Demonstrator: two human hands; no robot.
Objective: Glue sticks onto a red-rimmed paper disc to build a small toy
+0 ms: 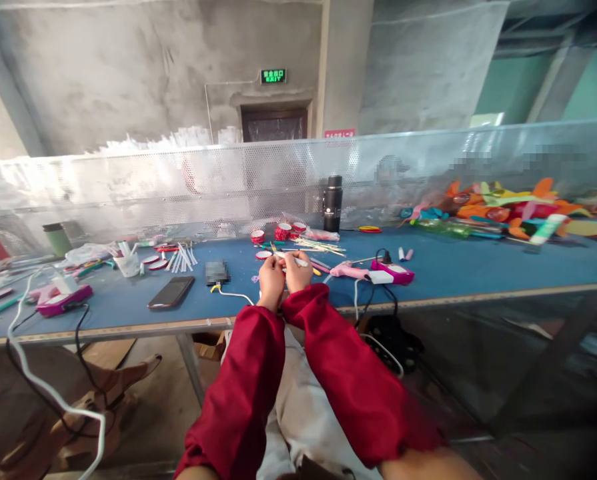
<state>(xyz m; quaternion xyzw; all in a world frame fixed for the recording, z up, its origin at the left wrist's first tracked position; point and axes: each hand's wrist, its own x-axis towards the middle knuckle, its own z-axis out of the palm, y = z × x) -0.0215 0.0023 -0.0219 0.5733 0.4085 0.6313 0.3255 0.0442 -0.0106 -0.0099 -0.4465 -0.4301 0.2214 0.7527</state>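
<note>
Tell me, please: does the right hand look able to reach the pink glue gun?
Probably yes. The pink glue gun lies on the table, just to the right of the right hand, and nothing tall stands between them. However, this hand seems busy with something small, so it may need freeing first.

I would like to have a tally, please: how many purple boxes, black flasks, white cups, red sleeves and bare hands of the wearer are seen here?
Purple boxes: 2
Black flask: 1
White cup: 1
Red sleeves: 2
Hands: 2
Total: 8
</note>
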